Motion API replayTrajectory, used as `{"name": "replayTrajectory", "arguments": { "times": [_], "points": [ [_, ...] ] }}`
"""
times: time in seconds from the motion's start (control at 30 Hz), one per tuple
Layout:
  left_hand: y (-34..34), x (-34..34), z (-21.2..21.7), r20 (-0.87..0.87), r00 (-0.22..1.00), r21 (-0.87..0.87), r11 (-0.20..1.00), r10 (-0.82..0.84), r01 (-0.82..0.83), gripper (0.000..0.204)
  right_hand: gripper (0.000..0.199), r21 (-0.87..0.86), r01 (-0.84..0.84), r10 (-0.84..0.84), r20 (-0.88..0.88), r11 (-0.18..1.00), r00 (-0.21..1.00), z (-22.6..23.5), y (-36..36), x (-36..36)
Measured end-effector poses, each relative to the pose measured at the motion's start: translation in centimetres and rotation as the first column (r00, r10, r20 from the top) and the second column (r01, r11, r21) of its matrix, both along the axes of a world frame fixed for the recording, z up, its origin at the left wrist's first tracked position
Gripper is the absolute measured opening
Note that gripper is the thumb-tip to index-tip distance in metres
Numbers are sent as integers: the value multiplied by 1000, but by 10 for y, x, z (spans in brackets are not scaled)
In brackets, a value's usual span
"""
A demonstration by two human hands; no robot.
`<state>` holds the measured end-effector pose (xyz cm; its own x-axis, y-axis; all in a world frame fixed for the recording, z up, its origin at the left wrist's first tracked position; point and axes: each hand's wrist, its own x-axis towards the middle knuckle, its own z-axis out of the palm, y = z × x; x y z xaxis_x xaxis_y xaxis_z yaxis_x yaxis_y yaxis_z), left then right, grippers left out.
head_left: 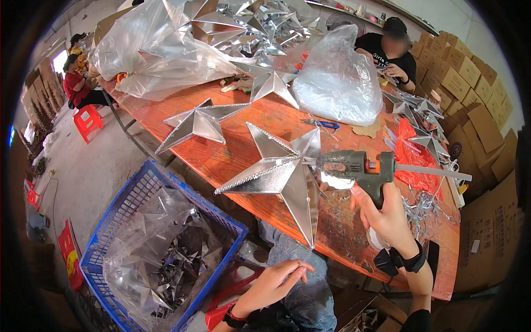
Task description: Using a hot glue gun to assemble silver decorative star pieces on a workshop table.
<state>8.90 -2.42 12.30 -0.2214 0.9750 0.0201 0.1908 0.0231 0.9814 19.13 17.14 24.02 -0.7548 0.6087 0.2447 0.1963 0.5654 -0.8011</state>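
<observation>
The right hand (pixel 387 213) is closed around the grip of a dark green hot glue gun (pixel 359 169), a pale glue stick (pixel 437 172) jutting from its back; the nozzle points left and meets, or nearly meets, the inner corner of a large silver foil star (pixel 282 174) lying on the orange wooden bench (pixel 249 119); whether glue is flowing is too small to tell. The star's lowest point hangs over the near edge of the bench, above the person's lap. The left hand (pixel 276 282) is low, well apart from the star, its fingers pinched together narrowly; it seems to hold a thin strand of beaded trim, though that is hard to make out.

The step in hand looks like gluing trim along the star's edge; judged from this, the next move calls for a steady line of glue along the ridge, and for the left hand to come up and press the trim on before the glue sets, keeping fingertips off the hot nozzle.

A second silver star (pixel 202 123) lies farther back on the bench; beyond it stand clear plastic bags (pixel 337 77) and a heap of finished stars (pixel 249 22). A blue plastic crate (pixel 138 191) lined with a bag of stars stands on the floor at the left; a co-worker in black (pixel 390 52) sits at the far end, beside stacked cardboard boxes (pixel 470 77).
</observation>
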Motion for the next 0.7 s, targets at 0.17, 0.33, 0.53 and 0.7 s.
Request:
{"name": "replayTrajectory", "arguments": {
  "times": [0.17, 0.33, 0.53, 0.7],
  "points": [
    [-2, 0, -1, 1, 1000, -7, 1000, 9, -9, 21, 15, 30, -1, 1, -9, 1000, 1000, -1, -1, 1],
    [-1, 0, -1, 2, 1000, -1, 1000, 9, -9, 21, 14, 14, 17, -16, -16, 1000, 1000, -1, -2, 2],
    [0, 0, -2, 13, 1000, 12, 1000, 12, -12, 21, 13, 48, 27, -27, -6, 998, 1000, -2, -4, 5],
    [-2, 1, -1, 1, 1000, -37, 999, 18, -18, 21, 14, 61, 5, -5, 1, 998, 1000, 0, -5, 7]
  ]
}}
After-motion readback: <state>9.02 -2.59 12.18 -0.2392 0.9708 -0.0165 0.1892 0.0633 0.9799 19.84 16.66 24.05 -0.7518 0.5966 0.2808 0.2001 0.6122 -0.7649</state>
